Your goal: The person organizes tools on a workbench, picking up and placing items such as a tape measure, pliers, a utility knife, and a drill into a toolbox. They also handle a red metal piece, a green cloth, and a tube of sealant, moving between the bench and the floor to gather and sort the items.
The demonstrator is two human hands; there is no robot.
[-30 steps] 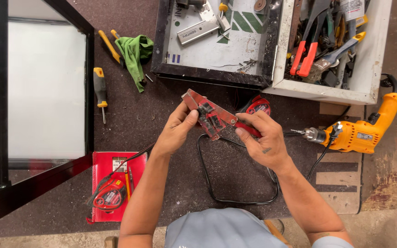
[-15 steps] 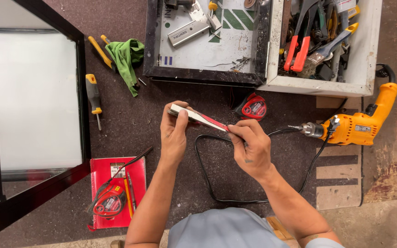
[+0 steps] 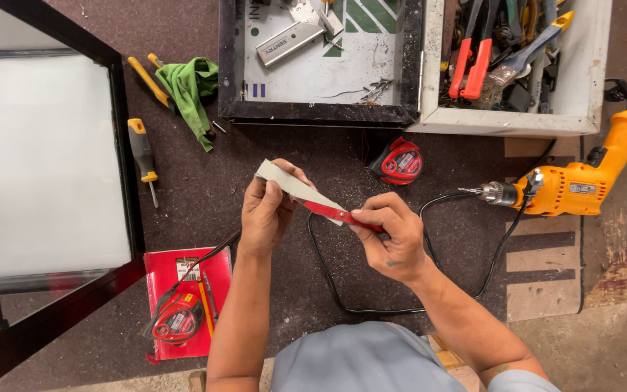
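While both hands [image 3: 328, 218] pinch a red-and-white card [image 3: 306, 197], pliers [image 3: 472, 54] fill the white bin [image 3: 509, 122].

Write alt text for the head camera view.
Both hands hold a flat red and grey card package edge-on above a dark mat: left hand at its grey end, right hand at its red end. A yellow drill lies to the right.

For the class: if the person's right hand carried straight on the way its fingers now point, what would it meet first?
The right hand points up and left along the flat red-and-white package it pinches. Going on that way, it would probably meet the left hand, which grips the package's other end. Heights are hard to judge from above.
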